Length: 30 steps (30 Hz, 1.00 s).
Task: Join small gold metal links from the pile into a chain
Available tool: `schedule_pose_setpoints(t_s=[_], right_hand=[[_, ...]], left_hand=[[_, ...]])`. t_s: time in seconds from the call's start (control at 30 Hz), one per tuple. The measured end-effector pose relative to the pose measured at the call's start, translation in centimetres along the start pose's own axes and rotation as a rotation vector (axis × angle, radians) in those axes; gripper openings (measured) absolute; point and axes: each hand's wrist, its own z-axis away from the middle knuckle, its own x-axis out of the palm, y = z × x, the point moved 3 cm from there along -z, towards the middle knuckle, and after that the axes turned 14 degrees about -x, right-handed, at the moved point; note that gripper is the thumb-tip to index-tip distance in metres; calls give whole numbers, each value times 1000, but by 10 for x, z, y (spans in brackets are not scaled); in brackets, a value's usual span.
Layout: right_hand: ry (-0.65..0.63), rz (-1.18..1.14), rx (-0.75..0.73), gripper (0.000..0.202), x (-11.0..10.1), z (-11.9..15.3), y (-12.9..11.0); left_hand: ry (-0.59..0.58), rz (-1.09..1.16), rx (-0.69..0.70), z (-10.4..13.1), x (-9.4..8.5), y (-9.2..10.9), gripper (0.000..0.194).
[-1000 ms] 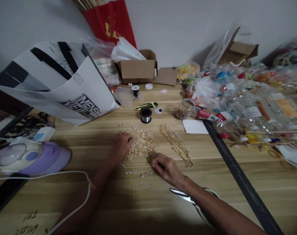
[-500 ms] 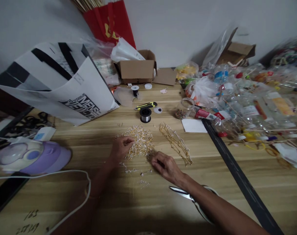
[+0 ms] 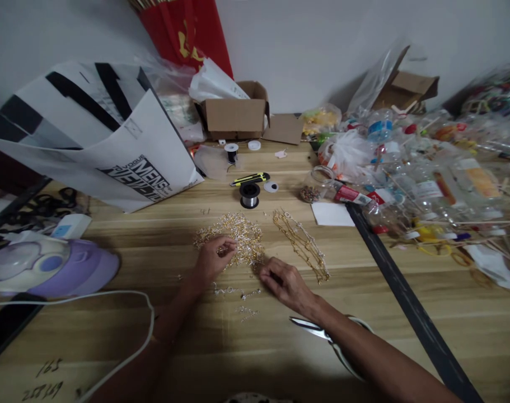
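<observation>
A pile of small gold and silver chain pieces lies on the wooden table. My left hand rests at the pile's left side, its fingers curled and pinching pieces from it. My right hand lies at the pile's lower right edge, fingers bent down on the table next to the pieces. A row of finished gold chains stretches to the right of the pile. A few loose chain bits lie between my two hands.
Scissors lie under my right forearm. A wire spool and yellow utility knife sit beyond the pile. A white shopping bag, purple appliance with white cord at left. Cluttered bottles and bags at right, past a black strip.
My left hand has turned and curled its fingers into the pile, lifting some pieces. My right hand has barely moved. The view has shifted slightly.
</observation>
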Motion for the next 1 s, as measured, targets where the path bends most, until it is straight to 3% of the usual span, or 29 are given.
schedule_pose_setpoints(t_s=[0.2, 1.0], right_hand=[[-11, -2, 0, 14, 0, 0, 0], [-27, -19, -11, 13, 1, 0, -1]], left_hand=[[-8, -48, 103, 4, 4, 2, 15], [-42, -115, 210, 6, 6, 6, 11]])
